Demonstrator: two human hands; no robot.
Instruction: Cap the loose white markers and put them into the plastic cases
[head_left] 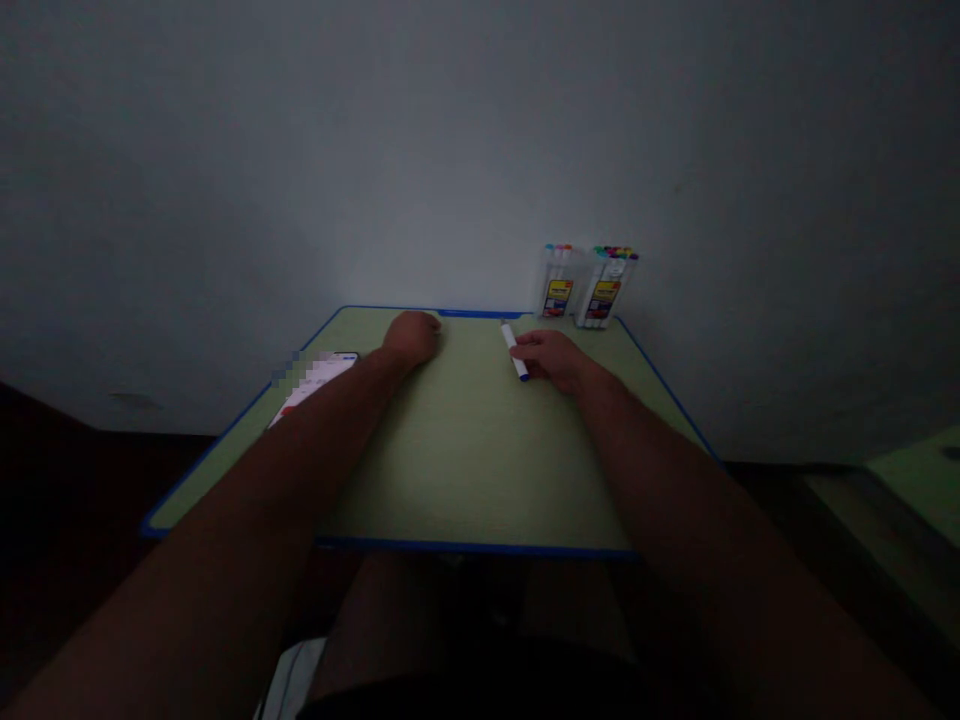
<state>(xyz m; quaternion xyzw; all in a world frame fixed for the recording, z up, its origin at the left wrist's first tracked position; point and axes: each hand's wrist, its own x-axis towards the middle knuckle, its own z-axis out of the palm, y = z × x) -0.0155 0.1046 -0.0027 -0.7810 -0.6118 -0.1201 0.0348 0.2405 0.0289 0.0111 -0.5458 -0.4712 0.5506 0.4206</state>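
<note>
A white marker with a blue cap [514,351] lies on the pale green desk [465,450] near its far edge. My right hand [553,358] rests on the desk right beside the marker, fingers curled toward it and touching its near end. My left hand [412,335] lies on the desk further left, fingers curled under into a loose fist with nothing seen in it. Both forearms stretch across the desk top.
Two clear packs of coloured markers [556,282] [609,288] stand at the desk's far right corner against the wall. A phone [315,384] lies near the left edge. The desk has a blue rim [465,547]. Another green table [919,480] shows at the right.
</note>
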